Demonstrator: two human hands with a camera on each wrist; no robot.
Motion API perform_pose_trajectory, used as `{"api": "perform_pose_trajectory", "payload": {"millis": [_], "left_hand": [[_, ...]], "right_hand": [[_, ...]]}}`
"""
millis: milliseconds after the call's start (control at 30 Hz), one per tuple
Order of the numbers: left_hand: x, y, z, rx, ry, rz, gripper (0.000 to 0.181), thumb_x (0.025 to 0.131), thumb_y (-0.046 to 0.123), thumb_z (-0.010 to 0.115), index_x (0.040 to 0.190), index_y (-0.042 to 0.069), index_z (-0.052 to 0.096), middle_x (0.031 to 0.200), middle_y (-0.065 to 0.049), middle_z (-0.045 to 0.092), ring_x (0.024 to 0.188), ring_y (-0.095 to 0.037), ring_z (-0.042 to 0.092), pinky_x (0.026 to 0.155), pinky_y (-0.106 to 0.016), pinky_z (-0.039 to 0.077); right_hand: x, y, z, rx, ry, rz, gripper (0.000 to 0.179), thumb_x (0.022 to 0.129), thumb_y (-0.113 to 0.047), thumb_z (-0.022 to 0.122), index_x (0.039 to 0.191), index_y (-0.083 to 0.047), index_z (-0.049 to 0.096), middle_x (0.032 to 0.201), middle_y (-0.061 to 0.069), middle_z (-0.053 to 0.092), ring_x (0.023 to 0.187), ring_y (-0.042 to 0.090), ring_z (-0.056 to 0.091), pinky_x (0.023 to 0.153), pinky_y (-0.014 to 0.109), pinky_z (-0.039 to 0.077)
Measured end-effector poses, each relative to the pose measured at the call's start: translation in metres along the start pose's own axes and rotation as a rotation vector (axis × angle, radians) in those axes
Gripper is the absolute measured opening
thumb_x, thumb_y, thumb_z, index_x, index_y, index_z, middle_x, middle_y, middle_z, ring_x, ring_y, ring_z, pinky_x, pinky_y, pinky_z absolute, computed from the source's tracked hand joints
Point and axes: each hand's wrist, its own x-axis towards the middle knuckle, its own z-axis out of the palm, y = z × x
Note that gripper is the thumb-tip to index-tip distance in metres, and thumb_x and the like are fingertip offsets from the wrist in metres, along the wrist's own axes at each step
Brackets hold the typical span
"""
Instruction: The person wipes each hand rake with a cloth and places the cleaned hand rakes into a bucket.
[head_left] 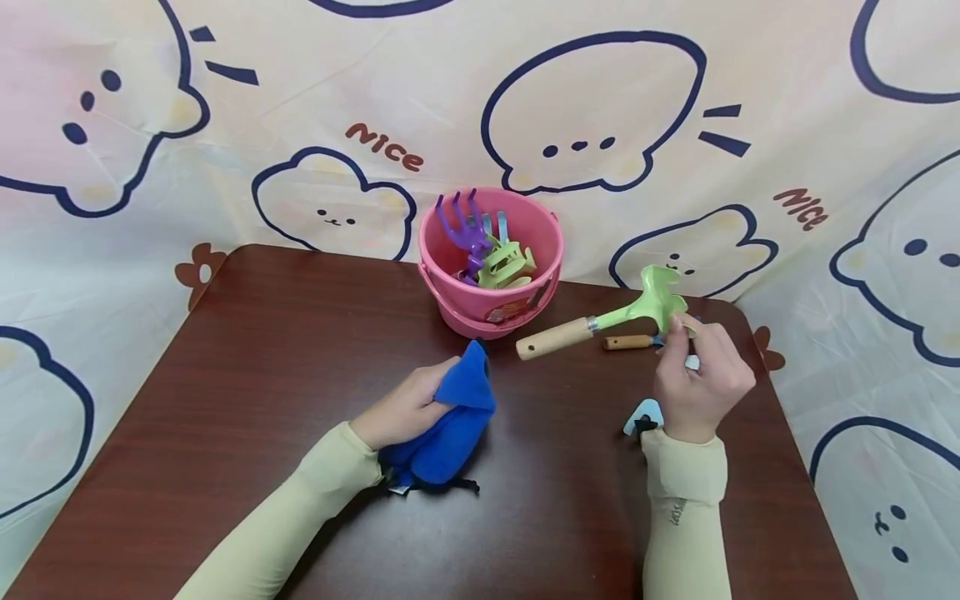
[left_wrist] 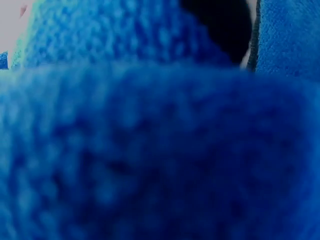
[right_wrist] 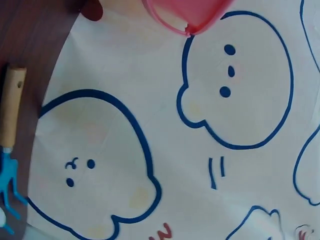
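My left hand (head_left: pixel 408 408) grips a bunched blue cloth (head_left: pixel 457 425), which hangs over the table in front of the bucket. Blue fabric (left_wrist: pixel 160 150) fills nearly all of the left wrist view, hiding the fingers there. At the right, my right hand (head_left: pixel 701 379) pinches the edge of the broad green head of a small garden tool (head_left: pixel 656 296). Its wooden handle (head_left: pixel 555 339) points left toward the bucket, free of any hand. The fingers hide part of the head. Neither the right hand nor this tool shows in the right wrist view.
A pink bucket (head_left: pixel 491 308) stands at the table's back edge, holding a purple rake (head_left: pixel 471 237) and several green and blue pieces. Behind the green tool, a blue fork with a wooden handle (right_wrist: pixel 11 107) lies on the brown table (head_left: pixel 300 333). A printed curtain surrounds the table.
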Motion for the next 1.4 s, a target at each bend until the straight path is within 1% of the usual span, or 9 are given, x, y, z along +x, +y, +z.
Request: {"api": "perform_pose_trajectory", "payload": {"millis": [100, 167, 333, 433, 633, 833, 933, 1167, 1400], "left_hand": [[-0.003, -0.001, -0.003, 0.003, 0.03, -0.018, 0.025, 0.105, 0.015, 0.059, 0.129, 0.01, 0.055, 0.119, -0.007, 0.068, 0.107, -0.024, 0.068, 0.096, -0.052, 0.058], [-0.005, -0.001, -0.005, 0.007, 0.046, -0.027, 0.026, 0.105, 0.015, 0.059, 0.129, 0.01, 0.055, 0.119, -0.007, 0.068, 0.106, -0.024, 0.068, 0.095, -0.053, 0.058], [-0.007, -0.003, -0.006, -0.01, 0.057, -0.052, 0.025, 0.104, 0.015, 0.061, 0.128, 0.012, 0.056, 0.117, -0.006, 0.069, 0.104, -0.023, 0.068, 0.094, -0.051, 0.058], [-0.006, -0.004, -0.006, -0.025, 0.051, -0.067, 0.025, 0.103, 0.014, 0.062, 0.128, 0.013, 0.056, 0.118, -0.005, 0.069, 0.105, -0.023, 0.068, 0.095, -0.052, 0.058], [-0.005, -0.005, -0.007, -0.029, 0.035, -0.082, 0.024, 0.103, 0.016, 0.062, 0.127, 0.014, 0.056, 0.119, -0.005, 0.069, 0.106, -0.023, 0.068, 0.097, -0.053, 0.057], [-0.006, -0.005, -0.006, -0.015, 0.025, -0.083, 0.024, 0.103, 0.018, 0.063, 0.126, 0.014, 0.056, 0.119, -0.004, 0.07, 0.106, -0.023, 0.069, 0.097, -0.053, 0.057], [-0.005, -0.005, -0.006, -0.008, 0.022, -0.081, 0.026, 0.103, 0.019, 0.063, 0.128, 0.015, 0.056, 0.121, -0.004, 0.07, 0.108, -0.023, 0.069, 0.098, -0.053, 0.057], [-0.005, -0.006, -0.004, -0.013, 0.006, -0.086, 0.028, 0.103, 0.019, 0.063, 0.129, 0.014, 0.056, 0.122, -0.004, 0.07, 0.108, -0.023, 0.069, 0.097, -0.053, 0.057], [-0.003, -0.006, -0.002, -0.014, 0.004, -0.077, 0.027, 0.103, 0.018, 0.063, 0.128, 0.014, 0.056, 0.12, -0.003, 0.07, 0.106, -0.022, 0.069, 0.096, -0.052, 0.058]], "right_hand": [[0.0, 0.001, 0.002, -0.008, -0.008, 0.029, 0.02, 0.094, -0.011, 0.072, 0.092, 0.008, 0.078, 0.068, 0.026, 0.065, 0.057, 0.038, 0.054, 0.07, 0.007, 0.035], [0.001, 0.0, 0.009, -0.002, -0.002, 0.013, 0.017, 0.092, -0.01, 0.073, 0.088, 0.006, 0.079, 0.065, 0.024, 0.065, 0.054, 0.037, 0.053, 0.063, 0.014, 0.033], [0.019, -0.008, 0.041, -0.008, -0.028, -0.104, 0.022, 0.092, -0.01, 0.071, 0.075, 0.004, 0.074, 0.056, 0.017, 0.058, 0.047, 0.032, 0.048, 0.05, 0.035, 0.027], [0.035, -0.013, 0.064, -0.074, -0.09, -0.178, 0.03, 0.097, -0.013, 0.067, 0.074, 0.005, 0.069, 0.055, 0.017, 0.053, 0.046, 0.032, 0.045, 0.047, 0.039, 0.026], [0.056, -0.012, 0.104, -0.317, -0.288, -0.405, 0.026, 0.102, -0.01, 0.061, 0.09, 0.011, 0.071, 0.064, 0.021, 0.06, 0.046, 0.033, 0.053, 0.042, 0.038, 0.042], [0.054, -0.001, 0.133, -0.437, -0.458, -0.654, 0.026, 0.099, -0.011, 0.068, 0.096, 0.015, 0.072, 0.076, 0.022, 0.068, 0.055, 0.03, 0.068, 0.056, 0.036, 0.06], [0.053, 0.001, 0.141, -0.437, -0.503, -0.601, 0.026, 0.099, -0.01, 0.068, 0.093, 0.015, 0.071, 0.075, 0.023, 0.068, 0.055, 0.032, 0.068, 0.057, 0.038, 0.06], [0.06, 0.004, 0.146, -0.431, -0.535, -0.272, 0.032, 0.103, -0.016, 0.062, 0.094, 0.011, 0.076, 0.081, 0.025, 0.073, 0.063, 0.037, 0.069, 0.062, 0.044, 0.06], [0.07, 0.005, 0.151, -0.392, -0.604, -0.106, 0.037, 0.108, -0.023, 0.056, 0.108, 0.008, 0.076, 0.088, 0.024, 0.074, 0.077, 0.038, 0.072, 0.073, 0.044, 0.062]]}}
